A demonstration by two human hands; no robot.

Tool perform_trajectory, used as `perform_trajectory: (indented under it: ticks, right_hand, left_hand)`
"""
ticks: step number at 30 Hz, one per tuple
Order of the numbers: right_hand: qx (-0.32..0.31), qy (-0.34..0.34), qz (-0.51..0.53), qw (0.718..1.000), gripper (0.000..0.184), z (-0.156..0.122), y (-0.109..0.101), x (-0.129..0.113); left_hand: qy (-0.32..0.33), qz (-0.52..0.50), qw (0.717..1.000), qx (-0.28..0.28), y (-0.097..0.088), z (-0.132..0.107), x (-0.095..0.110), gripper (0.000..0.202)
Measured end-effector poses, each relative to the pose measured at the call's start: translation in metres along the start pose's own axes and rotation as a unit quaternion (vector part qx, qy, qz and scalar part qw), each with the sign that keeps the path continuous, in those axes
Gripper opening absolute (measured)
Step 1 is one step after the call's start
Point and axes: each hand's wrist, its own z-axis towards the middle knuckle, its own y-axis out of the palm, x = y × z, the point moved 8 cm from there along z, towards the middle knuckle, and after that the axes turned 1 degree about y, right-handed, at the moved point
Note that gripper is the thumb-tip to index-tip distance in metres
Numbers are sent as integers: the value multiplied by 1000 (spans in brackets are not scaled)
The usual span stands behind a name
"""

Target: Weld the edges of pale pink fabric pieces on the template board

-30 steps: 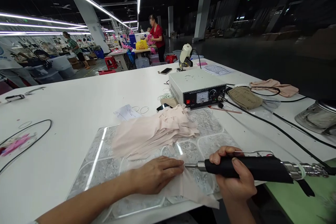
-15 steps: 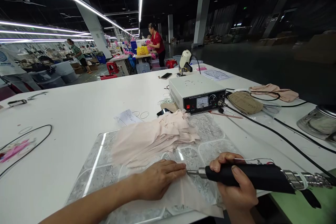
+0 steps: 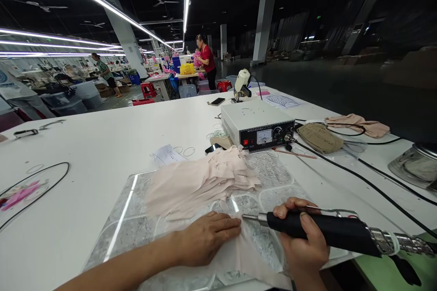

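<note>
My left hand (image 3: 211, 238) lies flat with fingers stretched out, pressing a sheer pale-pink piece of fabric (image 3: 249, 259) onto a grey marbled clear-topped mat (image 3: 126, 236). My right hand (image 3: 303, 241) is wrapped round a black corded hand tool (image 3: 336, 231) with a slim metal tip. That tip points left, close beside my left fingertips at the edge of the fabric; whether it touches the cloth I cannot tell. Just beyond my left hand, a fanned stack of pale-pink fabric pieces (image 3: 205, 177) rests on the mat.
A control box (image 3: 257, 120) with a meter stands behind the stack, its black cable (image 3: 362, 183) running right to the tool. Phones, a paper slip (image 3: 169, 154), tan pieces (image 3: 319, 136) and a glass jar (image 3: 414, 163) lie around. A person in red (image 3: 206, 59) stands at a far table.
The tool's tip has risen slightly beside my left fingertips, and the tool slants a little more. My left hand stays flat on the fabric. The whole view has shifted slightly.
</note>
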Motion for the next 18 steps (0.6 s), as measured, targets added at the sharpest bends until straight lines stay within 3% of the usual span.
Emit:
perform_trajectory:
  ticks: [18]
  right_hand:
    - [20,7,-61,998,19,-7,-8,-12]
  left_hand:
    - [6,15,1000,26,8,7,-3,42]
